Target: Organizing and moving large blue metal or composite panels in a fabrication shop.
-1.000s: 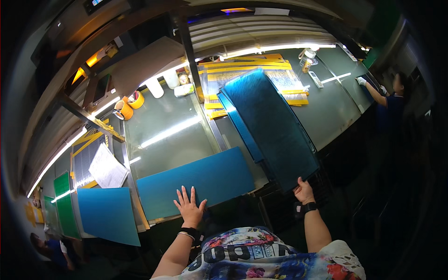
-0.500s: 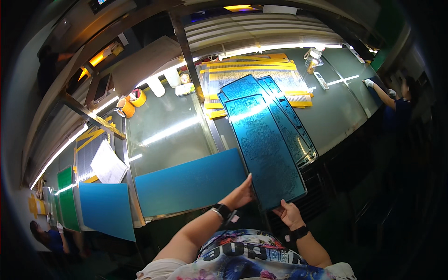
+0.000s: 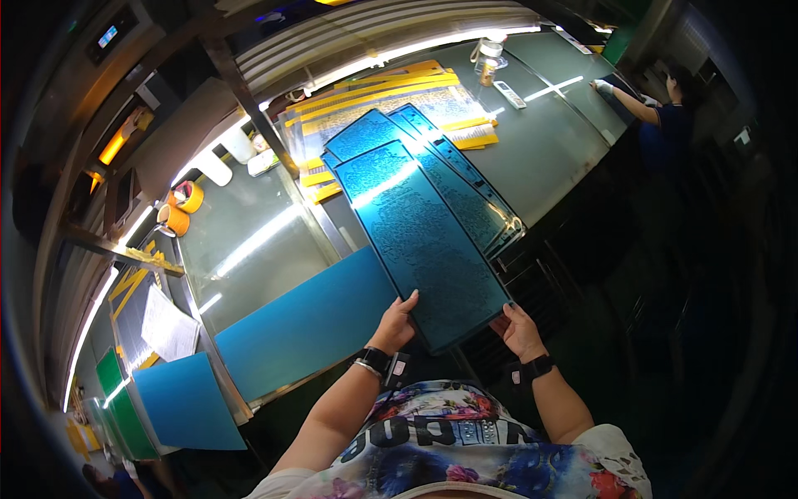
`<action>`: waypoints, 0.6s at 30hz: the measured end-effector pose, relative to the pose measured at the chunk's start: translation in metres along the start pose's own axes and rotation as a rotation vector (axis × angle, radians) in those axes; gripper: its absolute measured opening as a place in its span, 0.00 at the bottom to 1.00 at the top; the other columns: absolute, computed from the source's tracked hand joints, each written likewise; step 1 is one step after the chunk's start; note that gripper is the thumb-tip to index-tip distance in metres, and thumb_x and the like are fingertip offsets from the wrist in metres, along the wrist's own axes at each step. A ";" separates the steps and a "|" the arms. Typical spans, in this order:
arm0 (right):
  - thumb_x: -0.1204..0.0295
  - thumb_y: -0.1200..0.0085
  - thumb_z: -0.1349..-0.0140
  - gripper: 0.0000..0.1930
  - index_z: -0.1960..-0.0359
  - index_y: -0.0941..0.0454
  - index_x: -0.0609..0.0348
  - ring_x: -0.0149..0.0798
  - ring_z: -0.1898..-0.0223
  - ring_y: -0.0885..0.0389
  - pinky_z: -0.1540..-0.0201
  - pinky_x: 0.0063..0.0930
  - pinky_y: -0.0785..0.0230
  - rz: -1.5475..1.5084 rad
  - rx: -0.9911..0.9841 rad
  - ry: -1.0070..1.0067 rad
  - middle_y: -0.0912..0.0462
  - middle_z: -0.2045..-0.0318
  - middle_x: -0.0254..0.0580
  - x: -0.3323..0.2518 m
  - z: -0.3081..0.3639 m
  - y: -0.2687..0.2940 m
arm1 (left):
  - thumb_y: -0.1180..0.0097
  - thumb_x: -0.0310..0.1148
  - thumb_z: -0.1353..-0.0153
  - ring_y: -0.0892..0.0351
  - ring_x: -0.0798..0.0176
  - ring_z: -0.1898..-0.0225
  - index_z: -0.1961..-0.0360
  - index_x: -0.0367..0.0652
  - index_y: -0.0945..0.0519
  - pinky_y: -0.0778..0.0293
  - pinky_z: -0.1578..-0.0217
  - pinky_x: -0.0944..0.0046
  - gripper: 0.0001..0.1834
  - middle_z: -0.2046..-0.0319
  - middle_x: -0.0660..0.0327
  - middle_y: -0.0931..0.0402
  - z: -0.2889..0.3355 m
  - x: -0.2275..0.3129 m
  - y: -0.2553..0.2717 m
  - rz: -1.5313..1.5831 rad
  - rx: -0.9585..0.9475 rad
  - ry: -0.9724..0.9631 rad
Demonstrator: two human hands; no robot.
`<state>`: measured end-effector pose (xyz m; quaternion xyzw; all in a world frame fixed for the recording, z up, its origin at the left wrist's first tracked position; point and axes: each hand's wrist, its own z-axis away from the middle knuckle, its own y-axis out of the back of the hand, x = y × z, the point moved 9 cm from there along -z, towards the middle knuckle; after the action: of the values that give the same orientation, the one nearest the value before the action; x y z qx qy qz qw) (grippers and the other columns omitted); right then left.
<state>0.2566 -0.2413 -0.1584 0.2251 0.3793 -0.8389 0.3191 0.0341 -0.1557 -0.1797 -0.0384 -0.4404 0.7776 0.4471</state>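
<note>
A glossy blue rectangular panel (image 3: 432,258) with a dark border and a mottled pattern slants toward me, its near end past the table edge. My left hand (image 3: 394,324) grips its left long edge, thumb on top. At its near right corner, my right hand (image 3: 519,331) pinches the rim with the thumb above; those fingers underneath are partly hidden. Beneath its far part lie other similar blue panels (image 3: 465,195), fanned out and overlapping. To the left, next to my left hand, a plain matte blue sheet (image 3: 303,320) lies along the table's front edge.
Yellow-edged clear sheets (image 3: 382,100) lie behind the panels. A remote control (image 3: 509,95) and a jar (image 3: 489,62) stand back right. Orange tape rolls (image 3: 174,218), white papers (image 3: 169,324) and another blue sheet (image 3: 187,403) are left. A gloved co-worker (image 3: 665,112) works far right.
My view has turned, shifting the scene leftward in the picture. My right hand has gone from the panel's near edge to its near right corner. My left hand still holds the left edge.
</note>
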 end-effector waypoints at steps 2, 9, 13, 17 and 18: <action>0.70 0.52 0.38 0.08 0.58 0.28 0.54 0.34 0.64 0.22 0.57 0.31 0.28 -0.005 0.000 -0.015 0.22 0.65 0.35 0.002 0.002 0.003 | 0.49 0.32 0.38 0.27 0.59 0.54 0.51 0.37 0.35 0.30 0.50 0.56 0.16 0.56 0.57 0.28 0.001 -0.001 0.001 -0.004 -0.002 0.003; 0.69 0.50 0.39 0.07 0.60 0.25 0.54 0.36 0.60 0.22 0.55 0.32 0.28 -0.169 -0.037 -0.105 0.20 0.62 0.36 0.036 -0.003 0.013 | 0.40 0.40 0.45 0.50 0.55 0.36 0.36 0.30 0.56 0.47 0.40 0.55 0.46 0.35 0.45 0.56 0.011 -0.018 -0.010 -0.159 0.083 0.080; 0.67 0.52 0.37 0.15 0.52 0.29 0.62 0.42 0.50 0.27 0.44 0.38 0.38 -0.145 -0.075 -0.178 0.23 0.53 0.44 0.032 -0.010 0.016 | 0.47 0.34 0.39 0.34 0.59 0.46 0.40 0.39 0.45 0.32 0.50 0.54 0.30 0.45 0.56 0.37 0.007 -0.045 -0.020 -0.016 -0.123 0.078; 0.66 0.52 0.37 0.18 0.49 0.31 0.63 0.43 0.50 0.27 0.44 0.39 0.37 -0.082 -0.123 -0.143 0.25 0.52 0.44 0.013 -0.017 0.011 | 0.53 0.35 0.36 0.30 0.65 0.52 0.45 0.45 0.37 0.29 0.54 0.58 0.19 0.53 0.64 0.31 -0.001 -0.054 -0.021 -0.002 -0.301 0.020; 0.66 0.51 0.38 0.18 0.49 0.31 0.62 0.43 0.49 0.28 0.44 0.39 0.37 -0.079 -0.095 -0.133 0.25 0.51 0.44 0.007 -0.018 0.014 | 0.53 0.38 0.36 0.30 0.64 0.51 0.44 0.45 0.37 0.30 0.53 0.59 0.20 0.51 0.63 0.32 0.000 -0.051 -0.026 -0.062 -0.340 0.031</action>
<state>0.2643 -0.2368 -0.1807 0.1381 0.4053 -0.8449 0.3205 0.0823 -0.1874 -0.1781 -0.1119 -0.5595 0.6769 0.4650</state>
